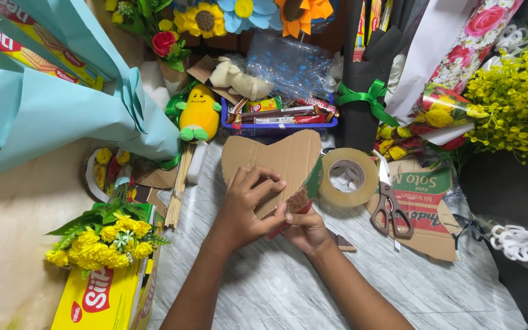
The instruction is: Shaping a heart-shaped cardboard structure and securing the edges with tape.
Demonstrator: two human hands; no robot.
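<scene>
A: What are the hands on?
B: A heart-shaped cardboard cutout point(276, 162), tilted up off the grey marbled surface point(288, 287). The left hand point(245, 211) lies across its front, fingers point(263, 183) curled onto the face of the card. The right hand point(304, 229) is under the lower edge, fingers pinched on the cardboard from below.
A: And around it?
B: Just right of the heart lies a roll of clear tape point(348, 177), flat on the surface. Beyond that, scissors point(389, 205) rest on a printed cardboard sheet point(426, 211). Behind the heart stands a blue basket point(279, 125) of wrapped snack bars, with a yellow corn plush toy point(198, 115) beside it. To the left, a bundle of wooden skewers point(178, 186), and near the front corner yellow artificial flowers point(108, 241) lie on a yellow box point(102, 299)
</scene>
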